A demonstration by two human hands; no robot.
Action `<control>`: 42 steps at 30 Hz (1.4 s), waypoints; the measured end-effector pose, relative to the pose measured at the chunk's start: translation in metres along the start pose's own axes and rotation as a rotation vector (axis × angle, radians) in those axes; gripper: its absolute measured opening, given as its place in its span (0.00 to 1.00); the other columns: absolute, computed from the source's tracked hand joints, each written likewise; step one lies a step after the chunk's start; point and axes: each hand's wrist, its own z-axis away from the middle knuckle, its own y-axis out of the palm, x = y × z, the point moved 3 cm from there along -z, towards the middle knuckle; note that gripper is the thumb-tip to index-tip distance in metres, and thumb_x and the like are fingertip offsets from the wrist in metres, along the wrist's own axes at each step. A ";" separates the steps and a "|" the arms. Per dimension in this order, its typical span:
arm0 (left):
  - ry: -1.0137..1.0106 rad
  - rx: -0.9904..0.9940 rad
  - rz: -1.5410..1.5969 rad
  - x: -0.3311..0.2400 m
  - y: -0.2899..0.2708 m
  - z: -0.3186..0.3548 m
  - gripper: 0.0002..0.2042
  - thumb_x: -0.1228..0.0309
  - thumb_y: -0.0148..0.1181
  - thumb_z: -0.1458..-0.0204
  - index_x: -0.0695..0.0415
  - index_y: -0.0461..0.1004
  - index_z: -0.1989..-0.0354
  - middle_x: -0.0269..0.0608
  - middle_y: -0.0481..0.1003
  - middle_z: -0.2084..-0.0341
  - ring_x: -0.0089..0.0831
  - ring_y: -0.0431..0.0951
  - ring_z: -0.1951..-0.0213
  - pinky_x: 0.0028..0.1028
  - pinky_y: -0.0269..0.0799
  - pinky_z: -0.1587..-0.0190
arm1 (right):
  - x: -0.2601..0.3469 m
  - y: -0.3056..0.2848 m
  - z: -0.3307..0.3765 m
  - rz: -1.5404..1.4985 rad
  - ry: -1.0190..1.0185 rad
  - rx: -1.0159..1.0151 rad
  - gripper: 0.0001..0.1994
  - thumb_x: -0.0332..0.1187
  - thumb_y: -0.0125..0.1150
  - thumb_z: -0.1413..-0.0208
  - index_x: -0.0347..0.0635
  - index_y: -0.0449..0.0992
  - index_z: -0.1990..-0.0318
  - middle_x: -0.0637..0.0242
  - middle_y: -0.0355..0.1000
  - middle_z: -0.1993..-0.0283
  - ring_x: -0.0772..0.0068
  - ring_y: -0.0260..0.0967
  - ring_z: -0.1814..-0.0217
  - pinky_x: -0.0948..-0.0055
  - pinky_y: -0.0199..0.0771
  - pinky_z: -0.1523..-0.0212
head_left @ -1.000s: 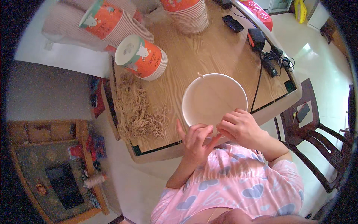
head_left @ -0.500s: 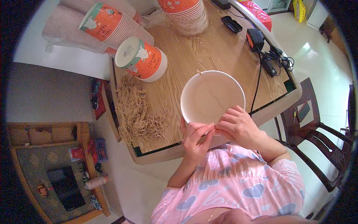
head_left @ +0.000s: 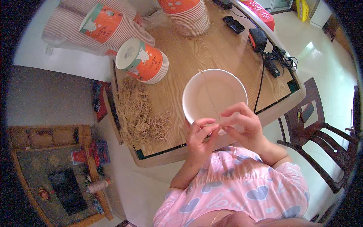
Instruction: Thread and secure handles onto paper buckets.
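A white paper bucket [head_left: 193, 99] stands with its opening up at the table's near edge. A thin tan cord [head_left: 210, 94] runs from the far rim across the opening to my fingers. At the near rim, my left hand [head_left: 201, 137] is closed in a pinch against the bucket's wall. My right hand [head_left: 245, 128] pinches the cord between thumb and fingertips beside it, its upper finger raised. The cord's end is hidden by my fingers. Left of the bucket lies a tangled heap of tan cords [head_left: 138, 113].
An orange stack of paper buckets [head_left: 151, 64] lies tilted beyond the heap, with bigger stacks [head_left: 113, 28] behind. Another stack [head_left: 189, 19] stands at the far edge. A black adapter [head_left: 258, 40] and cables lie on the right. A dark chair [head_left: 302, 102] stands beside the table.
My right fingers have lifted and spread apart more. The cord now runs straighter, nearer my left hand. The bucket has shifted slightly.
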 end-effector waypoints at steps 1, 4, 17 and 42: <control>0.025 -0.012 -0.065 0.000 0.000 0.000 0.09 0.76 0.63 0.58 0.58 0.77 0.66 0.40 0.72 0.60 0.28 0.74 0.64 0.25 0.69 0.63 | -0.003 -0.001 0.000 -0.048 0.057 -0.038 0.10 0.26 0.65 0.60 0.45 0.76 0.67 0.61 0.69 0.58 0.58 0.66 0.57 0.64 0.67 0.57; -0.038 -0.058 -0.039 -0.012 0.002 -0.005 0.08 0.76 0.63 0.58 0.58 0.77 0.67 0.40 0.72 0.61 0.29 0.74 0.65 0.25 0.70 0.65 | 0.001 -0.002 -0.005 0.022 -0.001 0.002 0.08 0.26 0.63 0.59 0.44 0.75 0.67 0.63 0.68 0.60 0.59 0.66 0.57 0.66 0.68 0.58; 0.040 -0.073 -0.102 -0.008 0.000 -0.002 0.07 0.77 0.63 0.57 0.58 0.77 0.68 0.40 0.73 0.65 0.29 0.75 0.70 0.25 0.71 0.67 | -0.001 0.002 -0.002 0.022 -0.045 0.046 0.07 0.27 0.62 0.56 0.41 0.73 0.67 0.62 0.68 0.63 0.61 0.65 0.60 0.67 0.67 0.61; -0.031 0.020 -0.113 -0.006 0.004 0.008 0.08 0.75 0.64 0.59 0.53 0.78 0.68 0.34 0.72 0.63 0.25 0.73 0.71 0.34 0.58 0.49 | -0.006 0.004 0.002 0.333 -0.163 0.207 0.10 0.36 0.56 0.51 0.41 0.67 0.76 0.63 0.61 0.75 0.60 0.58 0.72 0.64 0.58 0.71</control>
